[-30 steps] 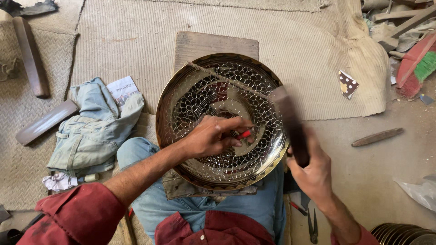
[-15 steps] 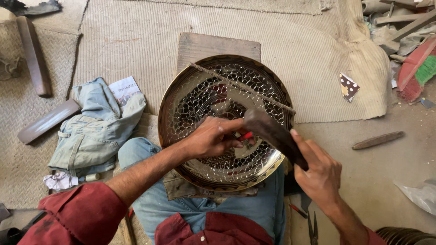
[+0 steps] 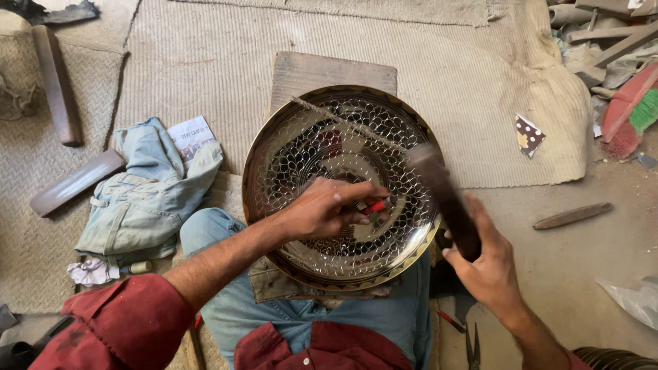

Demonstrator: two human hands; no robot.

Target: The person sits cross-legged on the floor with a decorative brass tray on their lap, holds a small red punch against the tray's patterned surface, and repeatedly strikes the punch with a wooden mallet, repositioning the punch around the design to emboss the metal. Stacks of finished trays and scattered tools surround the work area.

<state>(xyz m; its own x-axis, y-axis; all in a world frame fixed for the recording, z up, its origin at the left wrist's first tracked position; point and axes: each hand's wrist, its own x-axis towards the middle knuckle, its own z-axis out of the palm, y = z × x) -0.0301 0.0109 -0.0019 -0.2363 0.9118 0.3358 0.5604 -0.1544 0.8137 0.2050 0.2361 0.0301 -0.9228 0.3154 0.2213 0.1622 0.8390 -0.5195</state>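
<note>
Left hand [image 3: 329, 209] pinches a red-handled punch [image 3: 373, 206] against an engraved brass plate [image 3: 308, 154] resting on the lap, while the right hand [image 3: 486, 264] grips a dark mallet [image 3: 445, 199] over its rim.

A crumpled pair of pale blue jeans [image 3: 147, 195] lies on the woven mat [image 3: 205, 62], with a printed paper slip [image 3: 190, 135] tucked against its upper edge. Two flat dark wooden bars [image 3: 56, 82] [image 3: 75, 181] rest near the left edge, well apart from each other. A white rag [image 3: 92, 270] sits just below the jeans. To the right, a spotted scrap of paper [image 3: 528, 135] lies on the mat's edge, and a slim stick [image 3: 573, 215], perhaps wood, lies on bare floor. A red and green brush [image 3: 634, 113] shows at top right.
</note>
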